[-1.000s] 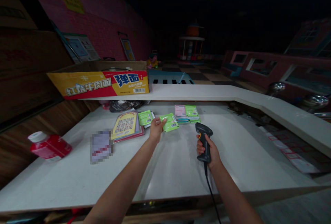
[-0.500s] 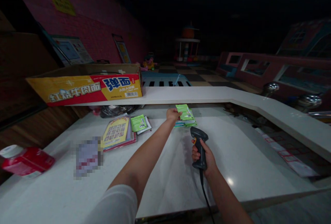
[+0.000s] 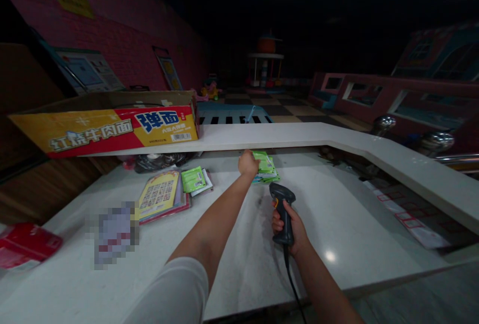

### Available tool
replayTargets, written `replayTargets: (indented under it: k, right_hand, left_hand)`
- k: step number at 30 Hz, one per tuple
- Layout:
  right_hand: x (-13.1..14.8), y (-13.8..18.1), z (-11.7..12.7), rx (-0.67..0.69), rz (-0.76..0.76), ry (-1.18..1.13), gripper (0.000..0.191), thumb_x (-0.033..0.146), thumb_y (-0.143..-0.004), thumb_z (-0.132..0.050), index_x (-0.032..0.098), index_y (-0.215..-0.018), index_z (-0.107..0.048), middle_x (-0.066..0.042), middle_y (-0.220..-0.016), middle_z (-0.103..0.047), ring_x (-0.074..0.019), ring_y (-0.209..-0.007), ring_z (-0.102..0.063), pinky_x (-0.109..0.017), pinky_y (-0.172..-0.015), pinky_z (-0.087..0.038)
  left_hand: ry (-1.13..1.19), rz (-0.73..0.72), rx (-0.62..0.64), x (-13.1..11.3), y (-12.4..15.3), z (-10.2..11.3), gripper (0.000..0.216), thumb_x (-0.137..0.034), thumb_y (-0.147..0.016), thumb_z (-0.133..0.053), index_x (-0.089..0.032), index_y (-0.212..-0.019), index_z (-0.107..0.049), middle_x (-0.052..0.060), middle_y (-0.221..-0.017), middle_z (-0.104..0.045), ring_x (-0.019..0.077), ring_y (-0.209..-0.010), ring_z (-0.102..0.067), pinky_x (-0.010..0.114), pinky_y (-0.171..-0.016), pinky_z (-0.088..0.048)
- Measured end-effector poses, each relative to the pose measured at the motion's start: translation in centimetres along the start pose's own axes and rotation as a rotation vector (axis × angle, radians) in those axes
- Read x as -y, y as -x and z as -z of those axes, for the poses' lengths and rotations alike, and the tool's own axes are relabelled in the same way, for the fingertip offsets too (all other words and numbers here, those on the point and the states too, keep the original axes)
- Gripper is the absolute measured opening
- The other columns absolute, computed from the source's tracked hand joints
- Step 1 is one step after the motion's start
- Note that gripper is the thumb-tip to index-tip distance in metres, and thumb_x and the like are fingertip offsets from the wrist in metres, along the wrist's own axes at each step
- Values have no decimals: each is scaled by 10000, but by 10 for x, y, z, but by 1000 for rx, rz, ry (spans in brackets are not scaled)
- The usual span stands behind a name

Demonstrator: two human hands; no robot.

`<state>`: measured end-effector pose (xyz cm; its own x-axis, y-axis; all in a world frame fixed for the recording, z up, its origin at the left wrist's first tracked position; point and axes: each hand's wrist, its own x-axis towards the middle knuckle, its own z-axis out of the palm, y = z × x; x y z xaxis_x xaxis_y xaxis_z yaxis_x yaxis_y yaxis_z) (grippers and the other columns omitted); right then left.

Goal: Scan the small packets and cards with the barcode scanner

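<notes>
The fingers of the left hand [image 3: 248,163] are at the left edge of the stack of green packets [image 3: 266,164]; half a second ago they held a green packet clearly above it, and a second ago that packet was further left, so it seems to have been laid on the stack. The fingertips are mostly hidden, so I cannot tell how far apart they are or whether they grip the top packet. The right hand's [image 3: 295,227] fingers are wrapped around the handle of the black scanner [image 3: 284,222], as before, just nearer than the stack and to its right. Further left on the table [image 3: 359,229] lie another green packet [image 3: 193,179] and a yellow sheet [image 3: 160,192]; the ledge [image 3: 262,134] runs along the far side.
</notes>
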<state>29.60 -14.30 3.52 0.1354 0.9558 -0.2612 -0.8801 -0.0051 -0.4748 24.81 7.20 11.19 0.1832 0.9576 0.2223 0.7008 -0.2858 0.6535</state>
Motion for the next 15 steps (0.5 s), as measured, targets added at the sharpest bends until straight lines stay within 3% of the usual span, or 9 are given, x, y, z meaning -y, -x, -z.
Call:
replayTargets:
  k: [5,10,15]
  right_hand:
    - [0,-2,2,12,0,10,350,428,-741,-763,157,-912,-621,61,-542,-523,-44,-380,-421,-142,-355,-343]
    - [0,-2,2,11,10,18,372,431,-721,-778,142,-903,-631,58,-536,-525,-45,-381,-421,-147,-357,-342]
    - [0,0,0,-5,18,8,382,423,-703,-790,131,-899,-639,55,-531,-525,-43,-383,-417,-145,-356,-339]
  left_hand:
    - [-233,-208,-24,6,16,8,220,-354,-828,-652,-199,-983,-666,88,-1018,-687,237,-1050,-579,337,-911,-395]
    - [-311,-375,-26,19,37,10,470,-564,-768,-670,-214,-1082,-652,112,-1114,-636,291,-1121,-499,386,-909,-362]
    - [-325,-415,0,24,48,8,351,-390,-791,-700,-229,-1096,-636,90,-1097,-641,279,-1115,-493,394,-910,-342]
